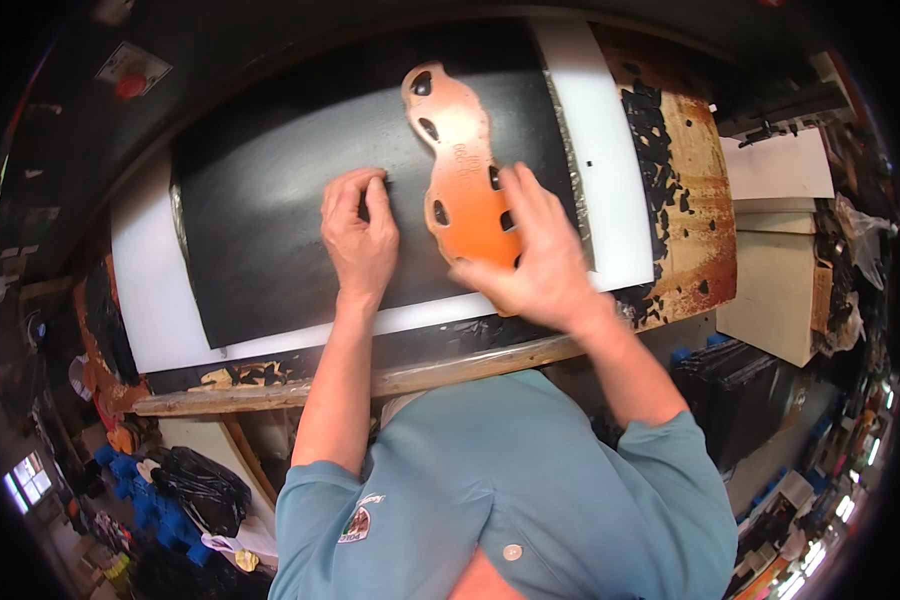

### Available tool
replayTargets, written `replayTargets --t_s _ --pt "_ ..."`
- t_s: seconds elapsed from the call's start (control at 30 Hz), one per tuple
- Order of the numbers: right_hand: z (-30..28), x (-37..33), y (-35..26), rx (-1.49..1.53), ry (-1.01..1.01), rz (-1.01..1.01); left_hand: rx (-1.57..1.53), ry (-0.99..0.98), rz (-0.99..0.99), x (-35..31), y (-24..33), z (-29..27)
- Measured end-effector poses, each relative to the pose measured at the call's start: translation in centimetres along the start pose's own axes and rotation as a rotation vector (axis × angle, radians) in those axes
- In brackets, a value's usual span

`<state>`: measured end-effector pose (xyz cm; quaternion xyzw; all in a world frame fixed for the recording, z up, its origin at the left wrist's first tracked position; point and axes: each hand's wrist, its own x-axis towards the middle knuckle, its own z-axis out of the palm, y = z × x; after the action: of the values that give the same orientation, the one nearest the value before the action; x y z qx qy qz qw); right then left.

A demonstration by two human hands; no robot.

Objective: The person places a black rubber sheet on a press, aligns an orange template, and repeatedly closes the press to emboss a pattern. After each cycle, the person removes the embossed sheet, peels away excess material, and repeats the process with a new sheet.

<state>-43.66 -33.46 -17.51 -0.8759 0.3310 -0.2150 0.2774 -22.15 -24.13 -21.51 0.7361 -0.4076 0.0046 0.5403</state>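
A long, wavy-edged orange plate (463, 200) with several dark-looking cutouts lies over a black sheet (270, 190), pale at its far end and deeper orange near me. My right hand (545, 255) grips its near right part, thumb across the near end and fingers along the right edge; the hand is slightly blurred. To the left of the plate, my left hand (360, 235) is closed over the black sheet, thumb and forefinger pinched together. A tiny dark bit shows at those fingertips, too small to name.
Under the black sheet is a white board (615, 150) on a worn wooden table (705, 200) with flaking black coating. A wooden strip (410, 378) edges the table's near side. Pale panels (770, 270) stand at the right; a black plastic bag (202, 488) lies at lower left.
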Motion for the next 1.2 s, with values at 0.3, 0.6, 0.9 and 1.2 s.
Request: replayTargets --t_s 0.3,0.6,0.9,1.2 --pt "2.1 -0.4 -2.1 -0.130 0.068 -0.011 0.111 -0.038 -0.013 0.6 -3.3 -7.2" --pt "-2.8 1.5 1.9 -0.050 0.169 0.236 0.935 0.193 -0.225 -0.6 -13.8 -21.0" --pt "-3.6 3.2 4.9 -0.091 0.106 0.536 0.887 0.208 -0.416 2.5 -15.7 -22.8" --pt "-3.1 4.8 7.4 0.107 0.025 0.448 0.780 0.161 -0.539 4.4 -16.5 -23.4"
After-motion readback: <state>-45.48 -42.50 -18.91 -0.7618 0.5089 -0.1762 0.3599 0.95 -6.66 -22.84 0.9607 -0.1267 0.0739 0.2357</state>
